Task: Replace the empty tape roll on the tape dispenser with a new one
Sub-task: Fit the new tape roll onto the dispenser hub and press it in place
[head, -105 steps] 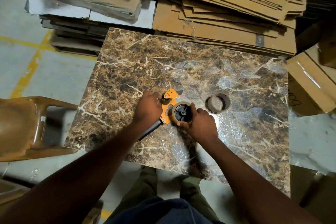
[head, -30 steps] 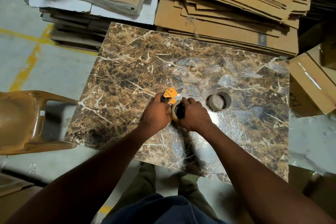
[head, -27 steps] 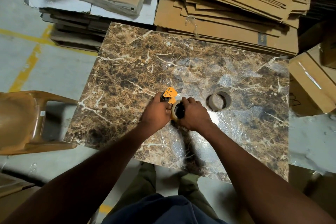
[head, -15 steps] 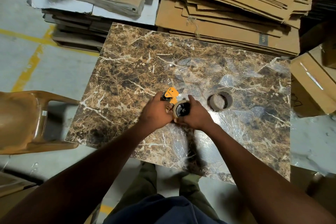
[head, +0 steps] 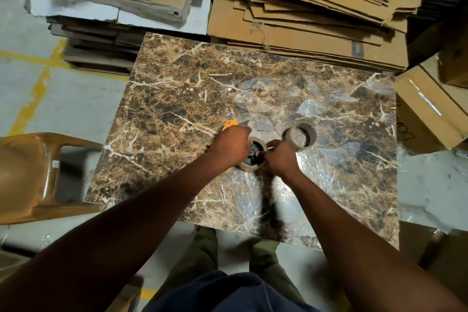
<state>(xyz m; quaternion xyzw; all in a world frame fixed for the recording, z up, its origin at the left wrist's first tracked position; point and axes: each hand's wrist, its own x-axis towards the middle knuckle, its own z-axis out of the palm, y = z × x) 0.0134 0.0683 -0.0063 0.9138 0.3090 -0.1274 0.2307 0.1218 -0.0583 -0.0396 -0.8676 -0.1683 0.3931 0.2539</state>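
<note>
The person is leaning over a marble-patterned table (head: pixel 177 99) with both hands meeting near its middle. The left hand (head: pixel 231 145) is lying curled over the orange tape dispenser (head: pixel 231 124), covering most of it, so only the orange front end is poking out beyond the knuckles; the grip is closed around the dispenser's body. A tan tape roll (head: pixel 249 166) is sitting on the dispenser's black hub (head: pixel 252 153), right between the two hands. The right hand (head: pixel 279 157) is touching the roll's right edge, with its fingers (head: pixel 269 145) pinched together at the rim; what they are pinching is too small to tell. A second ring, the cardboard core (head: pixel 299 137), is standing apart on the table, just to the right of the hands, touching neither. Flattened cardboard sheets (head: pixel 316 7) are lying stacked beyond the table's far edge, and a brown plastic chair (head: pixel 27 175) is standing at the left.
</note>
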